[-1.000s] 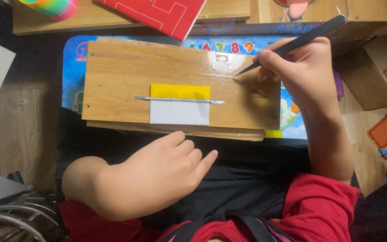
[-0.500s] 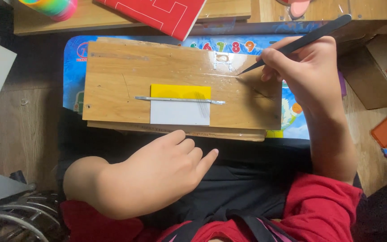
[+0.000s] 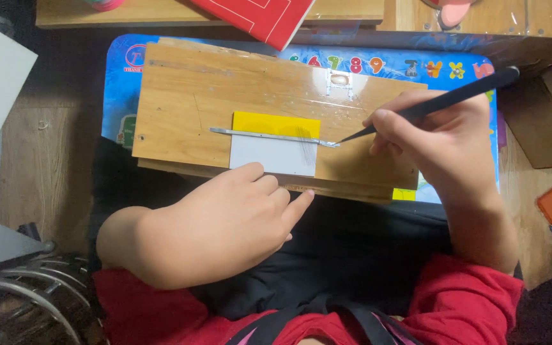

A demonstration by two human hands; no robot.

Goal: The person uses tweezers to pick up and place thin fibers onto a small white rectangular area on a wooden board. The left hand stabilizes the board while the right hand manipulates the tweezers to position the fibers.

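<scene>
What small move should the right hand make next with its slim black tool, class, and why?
Probably draw the slim black tool along the thin metal strip. Its tip already sits at the strip's right end, over the yellow and white paper on the wooden board, while the left hand rests at the board's near edge.

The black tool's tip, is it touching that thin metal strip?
Touching. In the head view, the black tool's pointed tip, held in the right hand, meets the right end of the metal strip with no visible gap.
</scene>
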